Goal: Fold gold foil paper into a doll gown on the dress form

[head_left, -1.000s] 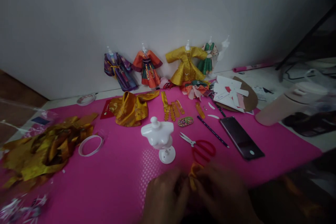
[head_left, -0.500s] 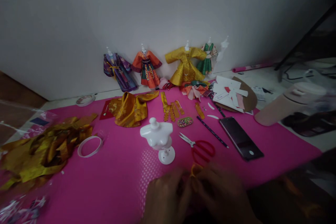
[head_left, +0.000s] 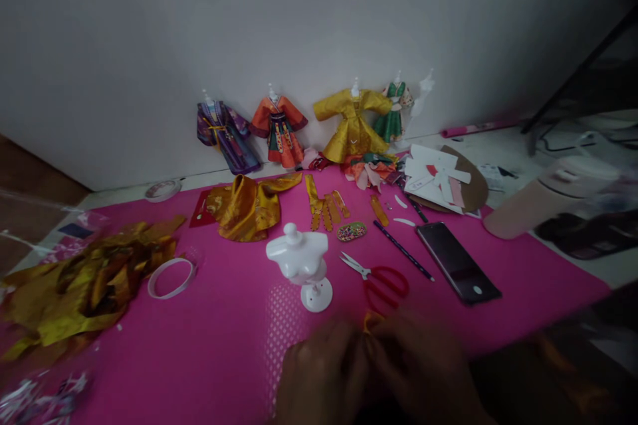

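Observation:
My left hand (head_left: 319, 375) and my right hand (head_left: 423, 372) meet at the near edge of the pink mat (head_left: 234, 332), both blurred. Between their closed fingers sits a small gold piece of fabric or foil (head_left: 371, 324). Just beyond the hands stand a white mini mannequin bust (head_left: 298, 260) on its round base and red-handled scissors (head_left: 381, 279) lying flat.
A dark phone (head_left: 458, 270), a pencil (head_left: 403, 250), a tape ring (head_left: 170, 277), gold scraps (head_left: 74, 289), a gold jacket (head_left: 249, 206) and gold strips (head_left: 323, 206) lie on the mat. Several dressed mini mannequins (head_left: 353, 119) line the wall. White paper cutouts (head_left: 436, 176) lie at right.
The hands have shifted slightly while working the gold piece. The items on the mat have not moved.

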{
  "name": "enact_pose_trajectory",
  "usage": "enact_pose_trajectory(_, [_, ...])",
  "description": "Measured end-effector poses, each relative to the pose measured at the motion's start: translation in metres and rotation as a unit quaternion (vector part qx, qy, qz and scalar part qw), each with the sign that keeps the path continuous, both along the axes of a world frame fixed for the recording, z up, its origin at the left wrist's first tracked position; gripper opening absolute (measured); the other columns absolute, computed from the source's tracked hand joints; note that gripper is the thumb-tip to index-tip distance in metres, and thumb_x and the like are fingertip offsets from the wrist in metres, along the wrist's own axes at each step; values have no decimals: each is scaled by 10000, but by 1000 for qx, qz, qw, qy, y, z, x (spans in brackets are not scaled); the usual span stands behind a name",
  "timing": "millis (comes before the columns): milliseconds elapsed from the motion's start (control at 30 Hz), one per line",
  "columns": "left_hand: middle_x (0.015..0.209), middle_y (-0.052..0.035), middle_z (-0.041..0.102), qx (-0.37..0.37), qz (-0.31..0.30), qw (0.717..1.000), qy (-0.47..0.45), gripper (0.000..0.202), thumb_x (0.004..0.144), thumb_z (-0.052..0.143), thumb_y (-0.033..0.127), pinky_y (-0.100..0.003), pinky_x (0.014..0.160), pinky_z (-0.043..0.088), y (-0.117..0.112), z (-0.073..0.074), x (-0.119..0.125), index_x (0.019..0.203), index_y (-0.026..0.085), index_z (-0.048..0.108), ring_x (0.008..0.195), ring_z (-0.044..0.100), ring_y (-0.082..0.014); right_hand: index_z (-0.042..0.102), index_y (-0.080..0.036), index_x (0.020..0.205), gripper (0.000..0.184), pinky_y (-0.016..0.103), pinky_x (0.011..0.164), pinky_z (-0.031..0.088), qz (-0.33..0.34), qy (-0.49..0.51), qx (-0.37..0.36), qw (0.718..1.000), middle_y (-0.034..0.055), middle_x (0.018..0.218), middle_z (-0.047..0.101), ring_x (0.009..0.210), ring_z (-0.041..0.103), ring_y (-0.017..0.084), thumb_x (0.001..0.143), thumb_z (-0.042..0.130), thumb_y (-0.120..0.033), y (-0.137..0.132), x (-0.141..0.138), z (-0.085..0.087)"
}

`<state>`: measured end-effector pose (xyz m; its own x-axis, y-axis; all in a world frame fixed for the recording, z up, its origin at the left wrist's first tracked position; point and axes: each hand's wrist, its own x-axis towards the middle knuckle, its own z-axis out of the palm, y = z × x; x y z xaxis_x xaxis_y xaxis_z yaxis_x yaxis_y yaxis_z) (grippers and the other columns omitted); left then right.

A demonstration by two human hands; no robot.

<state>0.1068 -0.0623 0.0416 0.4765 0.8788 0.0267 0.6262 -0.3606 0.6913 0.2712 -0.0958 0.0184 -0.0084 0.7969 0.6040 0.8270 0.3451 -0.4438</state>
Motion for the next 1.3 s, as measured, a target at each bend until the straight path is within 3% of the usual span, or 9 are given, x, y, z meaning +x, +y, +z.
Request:
enact_pose_trajectory(267, [639, -23, 686, -112, 58, 992, -5, 235, 875, 495, 359, -240, 458, 423, -3, 7, 8, 796, 229, 674, 540, 616, -172, 640, -217, 752, 201, 270, 516, 418, 6, 1, 17, 1000, -26, 593, 662, 511, 626, 147, 910, 529, -163, 2, 2, 0])
enact_pose_trajectory(500, [628, -8, 694, -146, 37, 983, -109, 255, 847, 469, 283, -234, 506, 432, 3, 10, 6, 732, 208, 684, 562, 610, -150, 646, -218, 762, 217, 278, 495, 387, 30, -22, 27, 999, -23, 572, 635, 486, 602, 153, 947, 537, -195, 3, 5, 0])
enact_pose_trajectory(633, [600, -11, 684, -175, 46, 977, -112, 237, 818, 494, 284, -222, 476, 397, 6, 14, 8, 698, 188, 674, 532, 585, -139, 630, -220, 751, 237, 284, 501, 374, 40, -21, 21, 999, -20, 587, 629, 496, 592, 156, 962, 526, -199, 2, 6, 0])
enact_pose_trajectory(967, [565, -3, 630, -116, 46, 992, -12, 263, 847, 465, 285, -245, 506, 357, 5, 0, 7, 621, 203, 570, 534, 564, -148, 624, -216, 863, 89, 299, 563, 403, 30, -6, -4, 1000, -2, 659, 640, 576, 610, 184, 916, 553, -210, 1, 2, 3])
enact_pose_trajectory(1300, [623, -18, 677, -99, 18, 995, 13, 282, 896, 438, 332, -265, 511, 385, 2, 1, 2, 704, 216, 608, 546, 604, -165, 656, -212, 826, 188, 287, 559, 421, 61, 7, -6, 998, -8, 667, 660, 583, 611, 171, 943, 522, -152, 6, 2, 7])
